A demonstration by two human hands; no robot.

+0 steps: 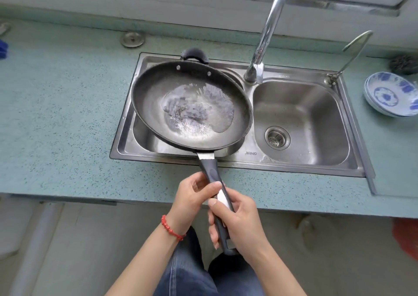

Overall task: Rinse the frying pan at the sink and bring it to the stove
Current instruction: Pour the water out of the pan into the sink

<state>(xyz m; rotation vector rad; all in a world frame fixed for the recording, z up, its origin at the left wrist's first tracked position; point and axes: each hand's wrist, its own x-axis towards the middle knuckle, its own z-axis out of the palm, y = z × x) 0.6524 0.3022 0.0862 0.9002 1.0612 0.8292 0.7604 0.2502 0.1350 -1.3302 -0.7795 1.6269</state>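
A dark frying pan (149,96) hangs over the left basin of the steel double sink (300,160), with a shallow pool of rippling water in its bottom. Its long black handle reaches back toward me over the counter edge. My left hand (192,196) grips the handle higher up, thumb laid across it. Lower down, my right hand (239,218) wraps the end of the handle. The chrome faucet (269,28) stands behind the divider, its spout rising out of the top of the frame. No stream of water is visible.
The teal speckled counter (63,114) surrounds the sink. Stacked blue-and-white bowls (391,94) sit at the right, a dark scrubber (404,64) behind them. A small second tap (352,49) stands at the sink's back right corner. The right basin has a drain strainer (277,137).
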